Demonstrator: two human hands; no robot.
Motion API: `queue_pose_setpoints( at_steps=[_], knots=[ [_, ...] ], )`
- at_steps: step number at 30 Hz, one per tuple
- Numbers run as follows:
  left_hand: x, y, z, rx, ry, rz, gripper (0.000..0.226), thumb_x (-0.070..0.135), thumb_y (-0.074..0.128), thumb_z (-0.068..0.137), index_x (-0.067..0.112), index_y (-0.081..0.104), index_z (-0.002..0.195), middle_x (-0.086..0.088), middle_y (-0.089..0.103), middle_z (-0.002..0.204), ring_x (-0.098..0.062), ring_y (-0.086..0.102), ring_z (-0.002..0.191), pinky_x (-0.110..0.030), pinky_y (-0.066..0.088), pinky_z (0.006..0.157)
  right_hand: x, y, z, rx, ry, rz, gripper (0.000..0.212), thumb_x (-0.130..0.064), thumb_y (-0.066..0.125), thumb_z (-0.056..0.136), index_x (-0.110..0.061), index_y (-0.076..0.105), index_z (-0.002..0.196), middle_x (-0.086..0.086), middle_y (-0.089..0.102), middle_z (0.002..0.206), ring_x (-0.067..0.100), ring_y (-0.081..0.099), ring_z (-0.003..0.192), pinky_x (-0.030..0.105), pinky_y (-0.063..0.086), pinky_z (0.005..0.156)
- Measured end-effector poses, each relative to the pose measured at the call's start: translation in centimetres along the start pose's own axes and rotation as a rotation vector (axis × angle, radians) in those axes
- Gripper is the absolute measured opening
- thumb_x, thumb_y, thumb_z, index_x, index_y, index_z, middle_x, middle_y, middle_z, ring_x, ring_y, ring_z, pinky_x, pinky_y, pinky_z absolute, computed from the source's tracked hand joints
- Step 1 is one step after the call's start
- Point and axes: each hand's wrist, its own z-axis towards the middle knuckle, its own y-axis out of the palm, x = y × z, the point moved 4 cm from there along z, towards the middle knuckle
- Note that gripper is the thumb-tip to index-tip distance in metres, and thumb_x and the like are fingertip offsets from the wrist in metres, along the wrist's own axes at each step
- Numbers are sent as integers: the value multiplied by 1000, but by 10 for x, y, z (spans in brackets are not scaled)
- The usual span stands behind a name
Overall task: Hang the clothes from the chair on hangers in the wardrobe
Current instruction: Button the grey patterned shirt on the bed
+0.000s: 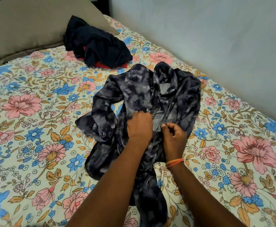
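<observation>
A bed (35,112) fills most of the view, covered with a sheet printed in pink, blue and orange flowers, and set against a pale wall (215,38) on the right. At its far left end lie large beige pillows (19,27). Spread across the middle of the bed is a dark shirt (134,95) with a smoky grey-and-navy pattern, lying front up with its collar toward the wall; its front is open at the middle, showing a lighter grey inside, and its sleeves are rumpled to either side. Beyond it, just beside the pillows, sits a crumpled heap of dark navy clothes (96,45), with a red garment (101,64) showing from under its near edge. The left hand (139,126) has its fingers curled down onto the shirt's left front edge, gripping the cloth. The right hand (174,136), with orange bands (174,162) round its wrist, pinches the opposite front edge between thumb and fingers. Both hands work close together at the shirt's opening.
</observation>
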Motion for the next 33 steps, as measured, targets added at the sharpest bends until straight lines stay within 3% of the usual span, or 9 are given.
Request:
queue_pose_setpoints(
  at_steps=[3,5,8,11,16,20,26,33],
  knots=[
    [-6,1,6,-7,-100,-154,17,2,49,96,6,65,95,-15,65,99,-33,61,98,-41,50,71,-2,0,-2,-7,-10,-44,3,-25,72,89,-26,70,86,-15,66,72,-2,59,62,21,48,60],
    [-12,4,11,-37,-148,-285,21,5,50,95,10,57,75,-12,62,82,-32,63,86,-40,49,65,-5,0,-5,-5,-23,-62,6,-25,73,88,-28,69,85,-16,66,70,-1,58,61,24,47,59],
    [-18,8,4,-58,-123,-451,31,19,52,92,12,51,62,-3,55,64,-31,62,78,-36,47,61,-11,-2,-11,-16,-102,-92,6,-21,74,87,-26,71,85,-13,68,74,1,61,65,24,48,59],
    [-18,10,-23,0,-9,-551,30,32,52,94,20,57,66,5,58,69,-23,54,84,-38,48,71,-18,-2,-29,-43,-235,-119,4,-14,73,87,-18,72,89,-7,68,82,3,62,71,22,50,63],
    [-38,30,-67,17,21,-768,15,31,53,98,29,64,89,12,62,92,-12,45,97,-23,36,73,-25,-12,-69,-76,-309,-73,5,-13,73,87,-18,73,89,-9,68,81,3,63,73,17,49,63],
    [-38,32,-80,16,1,-873,15,32,53,97,32,64,88,14,64,94,-9,46,100,-20,39,74,-28,-16,-77,-44,-156,12,12,-7,71,88,-18,69,84,-9,67,73,1,59,66,12,45,58],
    [-44,31,-86,25,-27,-1004,14,31,55,96,34,64,86,19,64,91,-11,54,99,-26,48,78,-34,-17,-78,13,-81,7,8,-10,72,88,-12,69,81,-7,67,72,-1,58,63,10,42,56],
    [-41,29,-89,71,-59,-935,13,27,57,94,29,68,88,18,65,92,-4,45,99,-13,35,69,-30,-15,-84,-89,-165,-70,7,-4,71,87,-11,74,87,-6,69,77,3,63,72,9,45,60]
  ],
)
